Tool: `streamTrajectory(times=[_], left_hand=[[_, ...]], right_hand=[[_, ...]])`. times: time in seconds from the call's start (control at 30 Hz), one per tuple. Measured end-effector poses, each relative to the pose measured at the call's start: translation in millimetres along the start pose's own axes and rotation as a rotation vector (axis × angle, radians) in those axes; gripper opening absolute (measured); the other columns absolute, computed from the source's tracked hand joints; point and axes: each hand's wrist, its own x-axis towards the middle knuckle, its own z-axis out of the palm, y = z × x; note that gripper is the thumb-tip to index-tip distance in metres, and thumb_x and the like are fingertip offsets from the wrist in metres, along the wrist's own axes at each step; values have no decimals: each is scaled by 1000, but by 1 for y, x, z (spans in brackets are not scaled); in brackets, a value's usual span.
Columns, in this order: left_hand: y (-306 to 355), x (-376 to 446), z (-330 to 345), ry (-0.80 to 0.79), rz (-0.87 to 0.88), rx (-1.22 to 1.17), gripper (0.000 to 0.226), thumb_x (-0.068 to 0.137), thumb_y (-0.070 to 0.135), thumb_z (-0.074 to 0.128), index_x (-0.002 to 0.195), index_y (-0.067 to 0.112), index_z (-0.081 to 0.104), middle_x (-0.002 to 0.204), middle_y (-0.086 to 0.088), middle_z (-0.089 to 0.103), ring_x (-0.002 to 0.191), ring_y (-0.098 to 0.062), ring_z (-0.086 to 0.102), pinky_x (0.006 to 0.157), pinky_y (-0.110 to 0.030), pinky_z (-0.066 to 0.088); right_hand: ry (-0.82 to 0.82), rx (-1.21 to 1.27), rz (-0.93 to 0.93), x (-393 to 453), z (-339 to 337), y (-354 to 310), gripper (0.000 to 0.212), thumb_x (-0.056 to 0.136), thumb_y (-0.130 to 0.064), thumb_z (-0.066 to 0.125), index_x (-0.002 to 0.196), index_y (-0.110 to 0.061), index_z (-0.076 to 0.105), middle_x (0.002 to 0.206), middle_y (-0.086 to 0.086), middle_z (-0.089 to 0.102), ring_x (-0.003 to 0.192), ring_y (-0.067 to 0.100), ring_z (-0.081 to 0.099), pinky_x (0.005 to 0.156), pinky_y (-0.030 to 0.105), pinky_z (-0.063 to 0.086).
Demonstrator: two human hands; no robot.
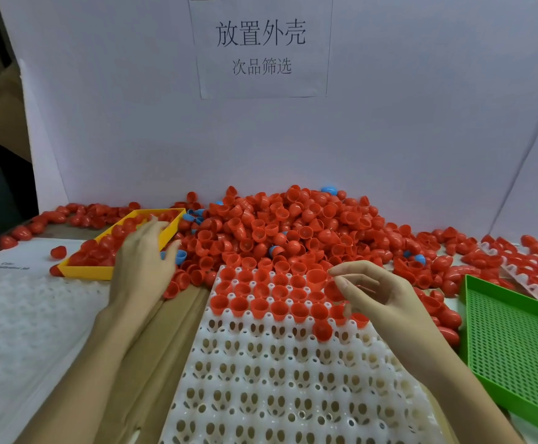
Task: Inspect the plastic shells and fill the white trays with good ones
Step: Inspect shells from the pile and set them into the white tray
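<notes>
The right hand (pixel 378 296) hovers over the far right part of the white tray (pixel 293 389), fingers loosely curled, thumb and fingertips pinching a red shell (pixel 333 290). Under and just beyond it, the tray's far rows are filled with red shells open side up; the rows nearer the person are bare cups. One shell (pixel 322 330) lies tipped on the tray just below the right wrist.

The left hand (pixel 144 257) reaches out flat, fingers spread and relaxed, holding nothing that can be seen, its fingertips at the near edge of the yellow bin (pixel 85 271), which holds red shells. A blue shell (pixel 180 256) sits just beside its fingers.

Beyond both hands a heap (pixel 293 225) of red shells lies against the white backboard (pixel 389 123), under a paper sign (pixel 261 46). Right of the right hand sits a green mesh tray (pixel 517 347); beyond that, a second filled tray (pixel 536 277). Left of the left forearm lies white foam sheeting (pixel 21 331).
</notes>
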Motion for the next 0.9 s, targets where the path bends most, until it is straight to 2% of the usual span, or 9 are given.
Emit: streamTrajectory(times=[0.17, 0.27, 0.33, 0.4, 0.47, 0.67, 0.73, 0.83, 0.9], left_hand=[[63, -30, 12, -78, 267, -135, 44, 100, 26, 67, 142, 12, 61, 148, -7, 58, 140, -20, 50, 114, -27, 33], [87, -49, 14, -152, 377, -301, 38, 99, 32, 67, 135, 19, 67, 135, 4, 67, 128, -6, 58, 114, -30, 46], [100, -61, 11, -333, 399, -530, 35, 99, 42, 64, 131, 29, 69, 122, 17, 71, 115, 1, 64, 98, -24, 55], [110, -70, 11, -545, 417, -665, 36, 98, 48, 64, 133, 37, 66, 121, 23, 70, 116, -1, 64, 93, -21, 55], [113, -75, 14, -587, 446, -695, 34, 97, 39, 70, 131, 38, 67, 124, 23, 68, 117, -4, 64, 92, -23, 56], [97, -50, 4, -484, 307, -776, 18, 93, 26, 76, 111, 30, 77, 106, 16, 76, 104, -4, 71, 91, -22, 57], [78, -33, 0, -280, 250, -728, 13, 93, 22, 77, 105, 25, 78, 99, 15, 77, 97, -4, 72, 86, -19, 57], [32, -7, -7, 174, 159, -373, 13, 94, 21, 76, 105, 13, 77, 102, 4, 75, 96, -13, 71, 84, -26, 56], [-1, 5, -7, 250, 85, -126, 28, 98, 21, 69, 120, 5, 72, 120, -11, 70, 112, -29, 66, 94, -33, 51]], right_hand=[[-13, -5, 7, -1, 3, -1, 14, 91, -35, 72, 105, -35, 76, 104, -5, 78, 88, 14, 75, 82, 17, 56], [-47, -29, 11, -1, 7, -2, 14, 91, -31, 74, 104, -36, 76, 107, -6, 77, 93, 15, 75, 83, 24, 59], [-77, -41, 5, -2, 11, -3, 16, 90, -29, 75, 105, -35, 76, 108, -6, 77, 96, 15, 75, 85, 27, 61], [-103, -37, -11, -3, 13, -4, 17, 89, -31, 76, 106, -32, 76, 107, -4, 77, 95, 16, 75, 85, 28, 61], [-106, -14, -34, -4, 13, -7, 17, 90, -31, 75, 106, -31, 77, 107, -2, 78, 91, 18, 76, 84, 25, 59], [-60, 66, -37, -3, 11, -4, 17, 97, -34, 64, 109, -30, 76, 108, 0, 78, 99, 19, 76, 87, 23, 59], [-57, 73, -29, -2, 10, -4, 17, 98, -34, 63, 108, -31, 76, 109, 1, 78, 100, 20, 75, 87, 26, 60], [-46, 72, -26, -2, 9, -4, 16, 97, -34, 63, 106, -32, 76, 107, 1, 78, 97, 20, 76, 87, 31, 62], [-42, 72, -26, -2, 10, -4, 16, 97, -34, 63, 105, -33, 76, 106, 1, 78, 95, 21, 76, 85, 30, 62]])
